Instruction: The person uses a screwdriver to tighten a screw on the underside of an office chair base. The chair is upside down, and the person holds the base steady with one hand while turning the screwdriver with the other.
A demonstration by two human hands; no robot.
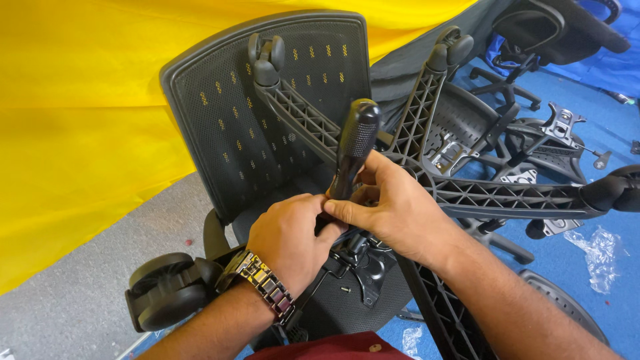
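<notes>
Clear plastic wrapper (600, 257) on floor, right

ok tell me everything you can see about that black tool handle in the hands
The tool handle is black, rounded at the top, with a finely textured grip that looks like rubber or plastic. It stands nearly upright, tilted slightly right, over the upturned chair base. The right hand pinches its lower end; the left hand closes beside it. Its shaft and tip are hidden behind the fingers.

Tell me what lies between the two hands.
In the head view, the black screwdriver handle rises between the left hand and right hand; both grip its lower part.
</notes>
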